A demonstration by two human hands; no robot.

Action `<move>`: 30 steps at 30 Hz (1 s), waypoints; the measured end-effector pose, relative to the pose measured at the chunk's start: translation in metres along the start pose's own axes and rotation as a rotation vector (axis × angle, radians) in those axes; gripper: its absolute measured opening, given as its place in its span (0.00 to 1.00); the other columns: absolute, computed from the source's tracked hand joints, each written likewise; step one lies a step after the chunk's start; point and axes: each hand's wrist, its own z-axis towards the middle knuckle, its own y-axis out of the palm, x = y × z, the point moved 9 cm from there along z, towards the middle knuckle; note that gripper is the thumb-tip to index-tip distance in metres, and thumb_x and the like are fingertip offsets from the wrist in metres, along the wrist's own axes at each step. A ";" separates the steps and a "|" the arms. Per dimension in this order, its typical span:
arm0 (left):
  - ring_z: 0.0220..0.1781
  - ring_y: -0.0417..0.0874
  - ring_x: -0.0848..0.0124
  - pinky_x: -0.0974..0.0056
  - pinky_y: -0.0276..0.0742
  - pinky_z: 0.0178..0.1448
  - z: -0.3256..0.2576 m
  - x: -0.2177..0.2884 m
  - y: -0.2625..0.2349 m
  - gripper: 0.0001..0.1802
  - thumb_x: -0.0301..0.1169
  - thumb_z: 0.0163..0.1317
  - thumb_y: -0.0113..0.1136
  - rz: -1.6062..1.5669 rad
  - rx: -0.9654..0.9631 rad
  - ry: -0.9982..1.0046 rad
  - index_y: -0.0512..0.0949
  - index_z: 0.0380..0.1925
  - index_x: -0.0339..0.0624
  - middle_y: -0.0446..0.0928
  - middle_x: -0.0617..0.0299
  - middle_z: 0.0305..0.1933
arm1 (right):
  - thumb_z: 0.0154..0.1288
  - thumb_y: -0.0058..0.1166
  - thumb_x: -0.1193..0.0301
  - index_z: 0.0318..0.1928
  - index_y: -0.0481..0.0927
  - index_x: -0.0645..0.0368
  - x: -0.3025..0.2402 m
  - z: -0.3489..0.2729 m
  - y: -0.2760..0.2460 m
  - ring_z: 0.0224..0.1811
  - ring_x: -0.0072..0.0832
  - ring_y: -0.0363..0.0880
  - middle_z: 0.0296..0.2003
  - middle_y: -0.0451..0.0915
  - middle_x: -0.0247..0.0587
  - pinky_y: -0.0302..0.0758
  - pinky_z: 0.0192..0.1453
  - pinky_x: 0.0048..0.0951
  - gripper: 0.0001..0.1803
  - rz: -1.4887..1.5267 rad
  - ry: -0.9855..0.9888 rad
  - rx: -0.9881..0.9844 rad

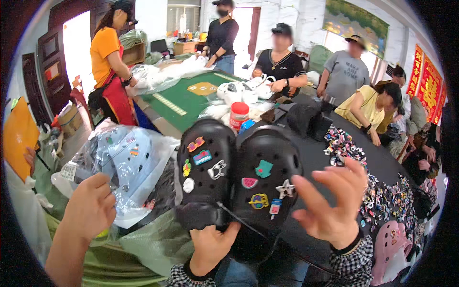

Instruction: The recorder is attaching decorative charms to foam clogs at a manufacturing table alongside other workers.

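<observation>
My left hand [208, 251], in a checked cuff, is closed around the heel end of a pair of black clogs [224, 158] held upright side by side. Colourful shoe charms dot both toes, among them a watermelon slice [249, 183] and a white star [286, 188]. A thin dark strip [243, 221] with a pale end crosses the clogs above my fingers. My right hand [334, 198] hovers just beside the right clog, fingers spread and nothing visible in them. From the left, another person's hand [93, 205] is beside light blue clogs [129, 158] in a clear bag.
Loose charms [387, 201] lie heaped on the dark table [306, 153] at right, near a pink clog [389, 246]. Beyond are a red-lidded jar [239, 115], white clogs [246, 91] and a green table [177, 103]. Several people work around the tables.
</observation>
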 end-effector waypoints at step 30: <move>0.32 0.80 0.44 0.46 0.74 0.36 -0.050 0.062 0.081 0.19 0.43 0.49 0.68 -0.136 -0.315 0.071 0.77 0.25 0.38 0.78 0.46 0.25 | 0.64 0.59 0.69 0.37 0.79 0.60 -0.047 -0.131 -0.105 0.24 0.31 0.68 0.22 0.66 0.35 0.66 0.29 0.34 0.07 0.488 -0.260 -0.172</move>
